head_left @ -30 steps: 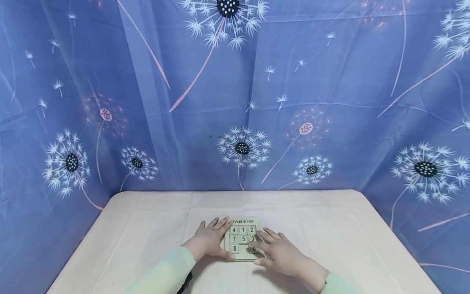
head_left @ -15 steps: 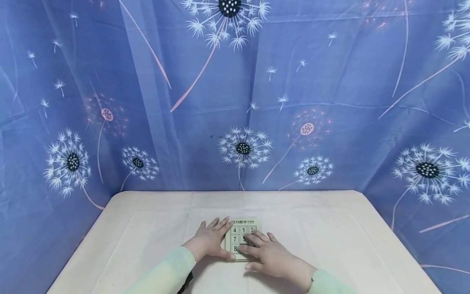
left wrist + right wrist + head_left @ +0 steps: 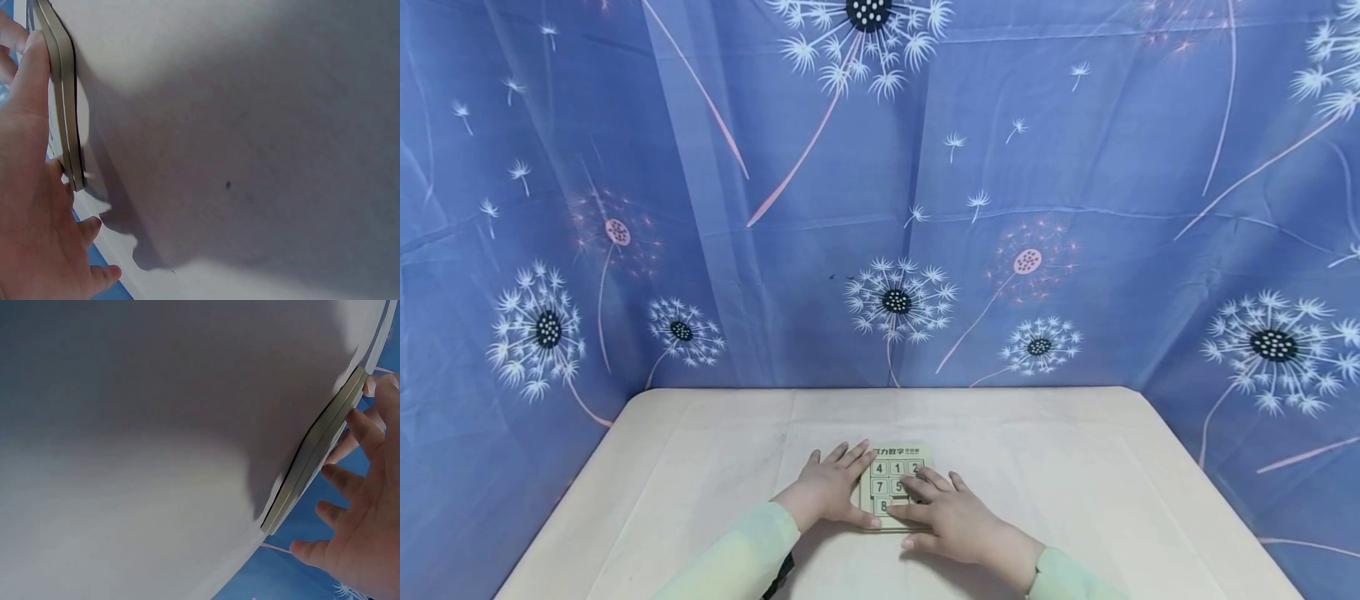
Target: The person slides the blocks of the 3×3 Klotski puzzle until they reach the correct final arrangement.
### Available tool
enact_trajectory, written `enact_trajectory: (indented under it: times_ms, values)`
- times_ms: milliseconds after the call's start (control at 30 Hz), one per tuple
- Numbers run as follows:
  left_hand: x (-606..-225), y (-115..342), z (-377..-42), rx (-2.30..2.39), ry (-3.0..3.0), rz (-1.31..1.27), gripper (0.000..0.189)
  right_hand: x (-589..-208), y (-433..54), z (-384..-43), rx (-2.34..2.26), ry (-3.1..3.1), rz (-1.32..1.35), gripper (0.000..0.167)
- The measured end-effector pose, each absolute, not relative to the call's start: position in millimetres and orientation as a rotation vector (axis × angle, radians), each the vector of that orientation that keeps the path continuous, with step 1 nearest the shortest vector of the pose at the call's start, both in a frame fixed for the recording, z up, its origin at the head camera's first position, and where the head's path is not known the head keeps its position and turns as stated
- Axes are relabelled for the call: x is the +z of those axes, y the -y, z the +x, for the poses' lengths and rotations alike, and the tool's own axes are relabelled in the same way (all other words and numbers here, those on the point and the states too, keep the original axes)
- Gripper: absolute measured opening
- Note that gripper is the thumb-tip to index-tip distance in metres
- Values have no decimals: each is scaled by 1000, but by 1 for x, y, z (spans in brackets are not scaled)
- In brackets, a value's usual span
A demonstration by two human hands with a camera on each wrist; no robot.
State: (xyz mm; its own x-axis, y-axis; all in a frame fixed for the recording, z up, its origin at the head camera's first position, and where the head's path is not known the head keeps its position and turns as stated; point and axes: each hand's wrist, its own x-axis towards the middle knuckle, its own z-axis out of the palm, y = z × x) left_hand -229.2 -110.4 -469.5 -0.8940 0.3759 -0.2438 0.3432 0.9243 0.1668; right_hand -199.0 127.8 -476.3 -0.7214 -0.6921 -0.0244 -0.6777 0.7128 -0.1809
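Observation:
A pale green number slide puzzle [image 3: 892, 526] lies flat on the table, with tiles 4, 1, 2, 7, 5 and 8 in sight. My left hand [image 3: 829, 487] rests spread along its left edge, thumb at the near left corner. In the left wrist view that thumb lies against the puzzle's side [image 3: 70, 112]. From the right, my right hand [image 3: 958, 521] reaches over the board; one extended fingertip touches beside the 8 tile [image 3: 883, 506]. Its fingers hide the right-hand tiles of the lower rows. The right wrist view shows the puzzle's edge [image 3: 312, 450] beside my fingers.
The puzzle lies near the middle of a cream-covered table [image 3: 1045, 433]. Blue dandelion-print curtains [image 3: 805, 317] hang behind the table and along both sides.
My right hand has moved left across the board, and its fingers now cover tiles seen before. The 8 tile has slid slightly right. My left hand stays where it was.

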Motion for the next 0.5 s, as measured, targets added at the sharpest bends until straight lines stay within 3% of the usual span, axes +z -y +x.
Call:
enact_trajectory:
  times_ms: [500]
  values:
    - [-475,111,-232,149,-2825,536,110,-477,-135,-198,-276,-2822,-1073,53]
